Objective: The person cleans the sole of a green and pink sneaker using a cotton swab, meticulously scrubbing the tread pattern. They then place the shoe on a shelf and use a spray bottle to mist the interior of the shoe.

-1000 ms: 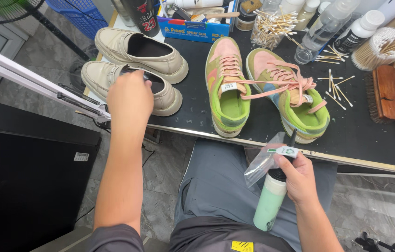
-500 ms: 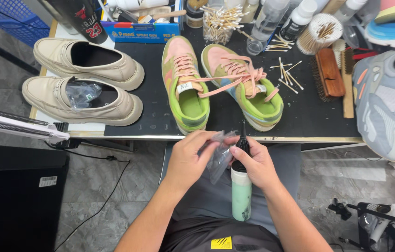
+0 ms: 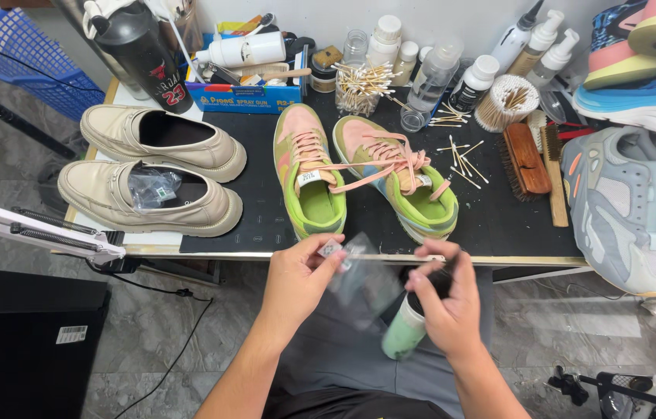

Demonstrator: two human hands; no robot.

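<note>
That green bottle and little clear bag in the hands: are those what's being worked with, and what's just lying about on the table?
In hand:
left hand pinching the clear bag
right hand gripping the green bottle

Lying about:
beige loafers, one with a plastic bag inside
pink-green sneakers
wooden brush
cotton swabs

Single head-worn view, looking steeply down and forward from above the lap. The bench (image 3: 498,225) is seen across the upper frame at close range, floor at both sides. The forearms enter from the bottom edge. No second view is given.
</note>
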